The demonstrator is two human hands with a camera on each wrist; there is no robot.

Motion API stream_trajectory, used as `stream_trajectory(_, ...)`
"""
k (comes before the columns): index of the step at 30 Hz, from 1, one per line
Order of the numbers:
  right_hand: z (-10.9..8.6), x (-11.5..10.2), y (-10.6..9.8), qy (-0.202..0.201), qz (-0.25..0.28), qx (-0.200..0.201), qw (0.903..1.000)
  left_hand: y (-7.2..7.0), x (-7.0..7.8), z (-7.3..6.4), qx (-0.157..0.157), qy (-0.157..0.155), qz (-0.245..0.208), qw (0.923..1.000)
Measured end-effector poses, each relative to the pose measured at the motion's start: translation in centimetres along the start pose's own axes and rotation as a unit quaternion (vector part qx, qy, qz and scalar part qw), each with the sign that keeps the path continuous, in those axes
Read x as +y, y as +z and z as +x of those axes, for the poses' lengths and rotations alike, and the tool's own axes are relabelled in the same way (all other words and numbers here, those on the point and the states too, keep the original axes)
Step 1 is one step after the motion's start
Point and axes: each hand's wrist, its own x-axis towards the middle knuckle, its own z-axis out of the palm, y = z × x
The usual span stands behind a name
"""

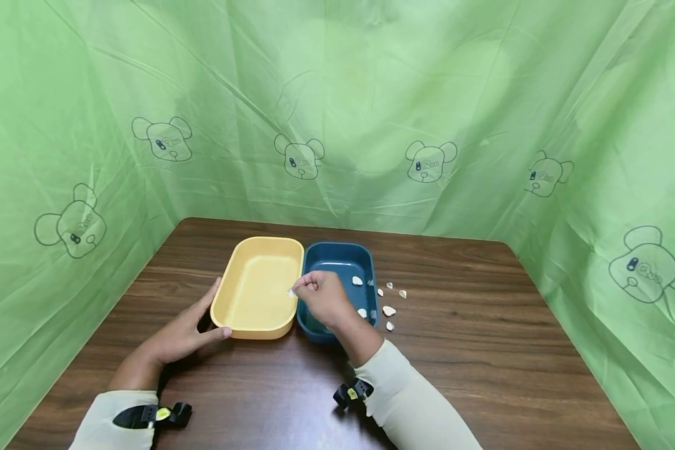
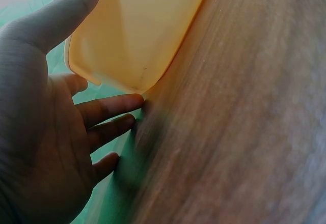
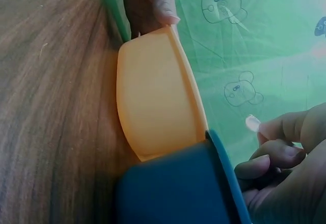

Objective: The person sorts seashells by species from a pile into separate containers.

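Observation:
In the head view, my left hand (image 1: pixel 182 331) rests at the near left corner of a yellow tray (image 1: pixel 283 327), thumb on the front rim and straight, spread fingers along its left side. Those fingers (image 2: pixel 114 107) show beside the tray's wall in the left wrist view. My right hand (image 1: pixel 327 301) pinches a small white shell-like piece (image 3: pixel 252 122) between thumb and forefinger, over the yellow tray's right rim. Beneath that hand stands a dark blue tray (image 1: pixel 337 245), side by side with the yellow one. White pieces (image 1: pixel 357 281) lie inside the blue tray, partly hidden by the hand.
Several more white pieces (image 1: pixel 389 310) are scattered on the brown wooden table (image 1: pixel 484 350), just right of the blue tray. Green cloth (image 1: pixel 365 187) printed with bear heads hangs around the table's back and sides.

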Motion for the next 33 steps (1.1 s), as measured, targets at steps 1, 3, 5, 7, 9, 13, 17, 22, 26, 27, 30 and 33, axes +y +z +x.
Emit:
stream_trajectory(1,0.0,0.0,0.1,-0.006,0.002,0.002,1.0000,0.0,0.0,0.0,0.000,-0.001,-0.001,1.0000)
stream_trajectory(3,0.0,0.1,0.1,-0.016,0.009,0.015,0.9997,0.0,0.0,-0.1,-0.001,-0.002,-0.002,1.0000)
stream_trajectory(5,0.0,0.1,0.0,-0.027,0.017,0.033,0.9989,0.0,0.0,-0.1,-0.002,-0.002,-0.004,1.0000)
stream_trajectory(7,0.1,0.1,-0.1,-0.038,0.023,0.049,0.9978,0.0,0.0,-0.1,-0.002,-0.003,-0.005,1.0000)
stream_trajectory(9,0.1,0.1,-0.4,-0.045,0.021,0.056,0.9972,0.0,0.0,-0.1,0.000,-0.005,-0.005,1.0000)
stream_trajectory(13,-0.1,0.3,-0.9,-0.051,0.007,0.053,0.9973,-0.1,0.0,-0.1,0.001,-0.003,-0.001,1.0000)
stream_trajectory(17,-0.5,0.4,-1.6,-0.054,-0.013,0.048,0.9973,0.0,0.0,-0.1,0.000,-0.006,0.007,1.0000)
stream_trajectory(22,-0.7,0.5,-2.5,-0.065,-0.019,0.051,0.9964,0.0,0.0,-0.2,0.000,-0.011,0.006,0.9999)
stream_trajectory(26,-0.7,0.4,-3.5,-0.070,-0.021,0.050,0.9961,0.0,0.1,-0.3,0.001,-0.011,0.001,0.9999)
stream_trajectory(27,-0.7,0.4,-3.8,-0.071,-0.020,0.048,0.9962,0.0,0.1,-0.3,0.001,-0.010,0.000,0.9999)
stream_trajectory(30,-0.8,0.2,-4.9,-0.073,-0.018,0.046,0.9961,0.0,0.1,-0.2,0.001,-0.010,-0.003,0.9999)
stream_trajectory(33,-0.9,0.1,-6.0,-0.068,-0.026,0.053,0.9959,0.0,0.1,-0.2,-0.001,-0.011,-0.002,0.9999)
